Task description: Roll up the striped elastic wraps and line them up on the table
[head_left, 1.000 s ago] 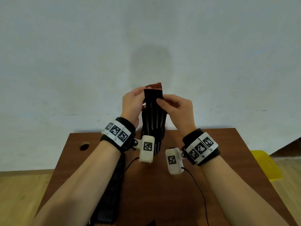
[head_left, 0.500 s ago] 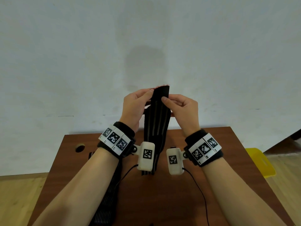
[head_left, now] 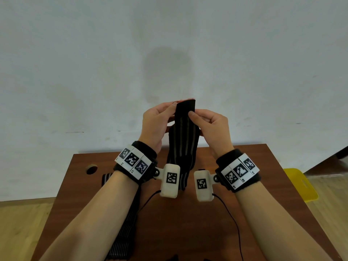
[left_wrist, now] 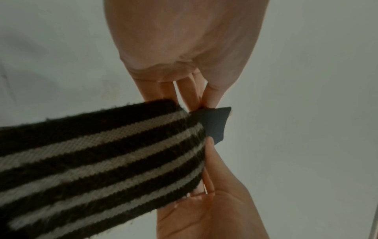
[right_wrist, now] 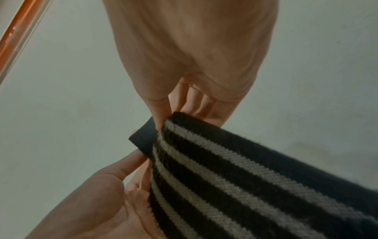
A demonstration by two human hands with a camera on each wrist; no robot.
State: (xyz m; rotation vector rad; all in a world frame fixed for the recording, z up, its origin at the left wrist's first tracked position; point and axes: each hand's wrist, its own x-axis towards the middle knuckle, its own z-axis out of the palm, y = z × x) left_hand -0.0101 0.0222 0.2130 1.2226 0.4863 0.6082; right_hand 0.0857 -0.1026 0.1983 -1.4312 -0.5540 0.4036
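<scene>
Two hands hold one striped elastic wrap (head_left: 181, 140) up above the brown table (head_left: 263, 185): the left hand (head_left: 154, 125) and right hand (head_left: 212, 127) each pinch its plain black top end, its length hanging toward the table. Another striped wrap (head_left: 122, 232) lies flat along the table's left side.

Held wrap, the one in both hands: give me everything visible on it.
The striped elastic wrap is a black knitted band with pale lengthwise stripes, ending at the top in a plain dark tab. It is held up above the wooden table, unrolled, its length hanging down between the wrists. The left hand and right hand each pinch its top end from opposite sides. Its lower end is hidden behind the wrist cameras.
</scene>
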